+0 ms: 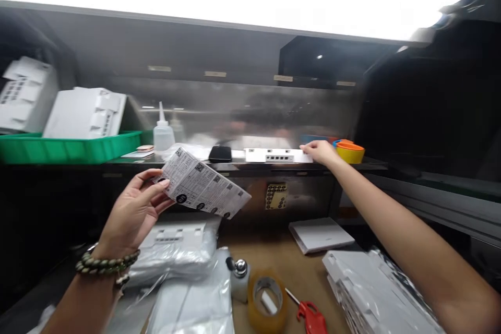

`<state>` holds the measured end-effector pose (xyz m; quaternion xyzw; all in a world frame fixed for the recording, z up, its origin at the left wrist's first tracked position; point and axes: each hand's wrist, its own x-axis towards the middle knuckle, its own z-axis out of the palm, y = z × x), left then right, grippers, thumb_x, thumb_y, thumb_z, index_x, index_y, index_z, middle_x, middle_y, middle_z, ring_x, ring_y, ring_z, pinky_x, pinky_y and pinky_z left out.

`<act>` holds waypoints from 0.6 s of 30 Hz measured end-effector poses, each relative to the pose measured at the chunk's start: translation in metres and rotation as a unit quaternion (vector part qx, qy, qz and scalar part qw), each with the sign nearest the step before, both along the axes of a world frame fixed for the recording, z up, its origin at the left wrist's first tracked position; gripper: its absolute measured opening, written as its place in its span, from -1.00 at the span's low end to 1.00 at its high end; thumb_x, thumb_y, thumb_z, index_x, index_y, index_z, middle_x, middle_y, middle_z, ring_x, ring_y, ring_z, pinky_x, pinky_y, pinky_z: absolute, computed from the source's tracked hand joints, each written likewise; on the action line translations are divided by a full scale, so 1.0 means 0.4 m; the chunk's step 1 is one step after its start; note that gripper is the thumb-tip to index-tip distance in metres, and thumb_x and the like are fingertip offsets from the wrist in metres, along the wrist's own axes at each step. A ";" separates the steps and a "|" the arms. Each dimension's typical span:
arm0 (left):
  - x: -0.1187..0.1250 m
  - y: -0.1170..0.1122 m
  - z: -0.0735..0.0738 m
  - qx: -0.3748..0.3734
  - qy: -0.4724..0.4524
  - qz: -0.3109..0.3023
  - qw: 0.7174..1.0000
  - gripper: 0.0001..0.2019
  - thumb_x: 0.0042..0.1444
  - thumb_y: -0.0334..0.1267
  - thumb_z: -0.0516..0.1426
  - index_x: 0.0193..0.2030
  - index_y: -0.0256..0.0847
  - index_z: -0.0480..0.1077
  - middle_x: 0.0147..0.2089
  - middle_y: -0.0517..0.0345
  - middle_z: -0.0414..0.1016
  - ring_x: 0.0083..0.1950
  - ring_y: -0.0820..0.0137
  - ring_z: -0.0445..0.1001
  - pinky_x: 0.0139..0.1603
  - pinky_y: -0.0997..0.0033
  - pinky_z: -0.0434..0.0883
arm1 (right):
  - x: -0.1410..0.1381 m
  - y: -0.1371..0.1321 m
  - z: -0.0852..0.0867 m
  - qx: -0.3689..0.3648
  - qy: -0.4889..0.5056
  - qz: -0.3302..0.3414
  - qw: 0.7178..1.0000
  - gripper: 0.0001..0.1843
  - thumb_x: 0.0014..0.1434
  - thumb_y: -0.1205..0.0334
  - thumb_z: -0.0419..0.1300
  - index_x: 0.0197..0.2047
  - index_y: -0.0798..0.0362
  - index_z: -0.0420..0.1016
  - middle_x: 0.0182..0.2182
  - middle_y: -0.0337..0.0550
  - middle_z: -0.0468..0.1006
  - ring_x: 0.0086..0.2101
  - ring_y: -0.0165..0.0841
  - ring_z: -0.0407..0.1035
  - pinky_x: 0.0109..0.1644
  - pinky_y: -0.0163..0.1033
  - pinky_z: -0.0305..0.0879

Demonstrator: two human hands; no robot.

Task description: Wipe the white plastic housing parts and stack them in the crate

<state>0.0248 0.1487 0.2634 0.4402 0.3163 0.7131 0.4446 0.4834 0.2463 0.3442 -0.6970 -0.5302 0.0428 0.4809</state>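
My left hand (135,207), with a bead bracelet at the wrist, pinches a printed label sheet (205,183) at its left end. The sheet is tilted down to the right and shows rows of small print, QR codes and black round marks. At the shelf's edge, my right hand (321,151) has thumb and fingers closed on the right end of a white plastic housing (256,155) with a row of ports. Behind the label sheet, to its left, stands a clear squeeze bottle (163,135). A small black box (220,154) lies between the sheet and the housing.
Yellow tape rolls (350,153) stand right of my right hand. A green bin (74,148) holds white housings. Below are bagged housings (183,255), a pump bottle (239,279), packing tape (256,318), a red-handled tool (312,318), a white box (321,235) and stacked housings (376,287).
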 end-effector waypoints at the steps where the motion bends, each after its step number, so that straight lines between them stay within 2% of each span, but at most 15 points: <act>1: -0.015 -0.019 -0.021 -0.006 -0.002 -0.004 1.000 -0.51 -0.21 -0.31 0.49 -0.12 -0.06 0.45 -0.18 0.21 0.59 -0.22 0.36 0.58 -0.30 0.46 0.62 | -0.007 -0.017 -0.008 0.013 -0.022 -0.013 1.000 -0.87 0.10 0.21 0.39 -0.40 0.08 0.60 -0.41 -0.04 0.61 -0.09 -0.04 0.50 0.12 0.02 0.33; 2: -0.029 -0.038 -0.040 -0.010 -0.001 -0.001 1.000 -0.53 -0.18 -0.29 0.49 -0.12 -0.06 0.46 -0.17 0.21 0.58 -0.22 0.37 0.57 -0.30 0.45 0.62 | -0.023 -0.038 -0.017 0.039 -0.047 -0.022 0.998 -0.87 0.11 0.21 0.36 -0.29 0.09 0.63 -0.24 0.05 0.63 0.06 0.04 0.42 0.22 0.09 0.23; 4: -0.051 -0.078 -0.076 -0.024 0.007 0.016 1.000 -0.57 -0.16 -0.24 0.49 -0.14 -0.07 0.48 -0.17 0.22 0.54 -0.23 0.40 0.53 -0.31 0.48 0.60 | -0.081 -0.099 -0.042 0.138 -0.109 -0.008 0.984 -0.68 0.18 0.19 0.27 -0.01 0.09 0.59 0.08 0.14 0.53 0.24 0.09 0.22 0.34 0.19 0.05; 5: -0.058 -0.099 -0.093 -0.034 0.015 0.020 0.999 -0.59 -0.14 -0.21 0.48 -0.14 -0.09 0.50 -0.17 0.22 0.53 -0.23 0.42 0.51 -0.33 0.51 0.58 | -0.124 -0.138 -0.063 0.195 -0.133 0.025 0.971 -0.64 0.22 0.17 0.23 0.06 0.08 0.56 0.15 0.13 0.48 0.26 0.07 0.20 0.36 0.19 0.04; 7: -0.065 -0.146 -0.124 -0.065 0.049 0.010 0.997 -0.60 -0.09 -0.13 0.47 -0.12 -0.12 0.52 -0.12 0.18 0.52 -0.24 0.42 0.49 -0.39 0.54 0.54 | -0.236 -0.232 -0.122 0.259 -0.139 0.157 0.943 -0.67 0.28 0.10 0.19 0.04 0.02 0.57 0.10 0.06 0.52 0.17 -0.02 0.33 0.31 0.13 0.18; 8: -0.065 -0.170 -0.140 -0.080 0.071 -0.011 0.994 -0.59 -0.04 -0.09 0.44 -0.07 -0.12 0.52 -0.07 0.14 0.52 -0.21 0.40 0.50 -0.38 0.53 0.54 | -0.298 -0.282 -0.161 0.221 -0.103 0.254 0.936 -0.72 0.29 0.06 0.20 0.00 -0.03 0.58 0.03 0.00 0.57 0.09 -0.08 0.41 0.26 0.08 0.27; 9: -0.062 -0.195 -0.156 -0.090 0.095 -0.041 0.991 -0.57 0.00 -0.08 0.43 0.00 -0.11 0.51 0.01 0.11 0.52 -0.16 0.37 0.52 -0.33 0.50 0.56 | -0.361 -0.330 -0.205 0.139 -0.059 0.359 0.921 -0.67 0.26 0.03 0.27 0.04 -0.07 0.57 0.05 -0.05 0.58 0.07 -0.12 0.44 0.24 0.05 0.31; 11: -0.051 -0.244 -0.191 -0.093 0.141 -0.111 0.979 -0.45 0.02 -0.12 0.43 0.15 -0.05 0.44 0.16 0.07 0.49 0.00 0.28 0.54 -0.11 0.40 0.58 | -0.474 -0.410 -0.300 -0.028 0.069 0.529 0.845 -0.26 0.14 0.05 0.41 0.35 -0.17 0.29 0.24 -0.05 0.44 0.15 -0.14 0.40 0.25 0.03 0.33; 12: -0.042 -0.268 -0.209 -0.089 0.155 -0.138 0.974 -0.38 0.00 -0.16 0.44 0.22 -0.01 0.39 0.23 0.06 0.47 0.09 0.24 0.53 0.01 0.36 0.57 | -0.519 -0.439 -0.348 -0.085 0.159 0.569 0.802 -0.13 0.11 0.06 0.44 0.40 -0.20 0.16 0.26 -0.03 0.43 0.13 -0.16 0.43 0.22 0.03 0.35; 14: -0.024 -0.315 -0.245 -0.078 0.167 -0.161 0.970 -0.23 0.00 -0.23 0.45 0.33 0.09 0.27 0.34 0.08 0.39 0.22 0.18 0.47 0.15 0.31 0.51 | -0.581 -0.479 -0.431 -0.147 0.295 0.581 0.744 -0.01 0.04 0.07 0.49 0.42 -0.17 0.08 0.18 0.01 0.49 0.02 -0.20 0.50 0.15 0.00 0.39; 15: -0.015 -0.336 -0.263 -0.078 0.165 -0.158 0.970 -0.18 0.02 -0.23 0.43 0.38 0.16 0.19 0.38 0.09 0.35 0.27 0.17 0.43 0.17 0.30 0.50 | -0.597 -0.492 -0.464 -0.154 0.340 0.569 0.733 -0.01 0.02 0.07 0.50 0.41 -0.14 0.10 0.09 -0.02 0.55 -0.06 -0.23 0.53 0.11 -0.04 0.41; 18: 0.006 -0.390 -0.303 -0.109 0.152 -0.160 0.969 -0.03 0.12 -0.21 0.37 0.50 0.31 -0.13 0.36 0.12 0.39 0.32 0.17 0.40 0.20 0.25 0.46 | -0.604 -0.523 -0.523 -0.133 0.387 0.533 0.741 0.00 0.03 0.11 0.51 0.42 -0.19 0.10 -0.15 -0.18 0.61 -0.21 -0.31 0.54 -0.02 -0.13 0.43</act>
